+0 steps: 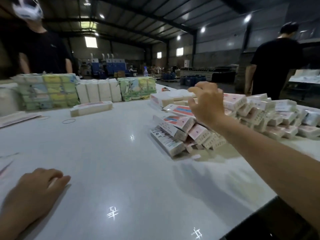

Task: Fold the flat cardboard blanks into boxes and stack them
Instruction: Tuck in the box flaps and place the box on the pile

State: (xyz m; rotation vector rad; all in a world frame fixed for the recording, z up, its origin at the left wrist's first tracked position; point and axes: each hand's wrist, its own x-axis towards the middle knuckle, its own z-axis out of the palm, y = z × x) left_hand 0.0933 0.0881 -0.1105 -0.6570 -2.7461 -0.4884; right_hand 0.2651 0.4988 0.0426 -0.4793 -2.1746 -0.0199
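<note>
Two hands are in view, but only the right hand is near the work: it hovers, fingers spread and holding nothing, just above the heap of folded white-and-pink cardboard boxes at the right of the glossy white table. A flat pink-and-white blank lies directly under its fingertips, long axis running left to right. The left hand rests on the table, fingers loosely curled, well apart from the heap.
</note>
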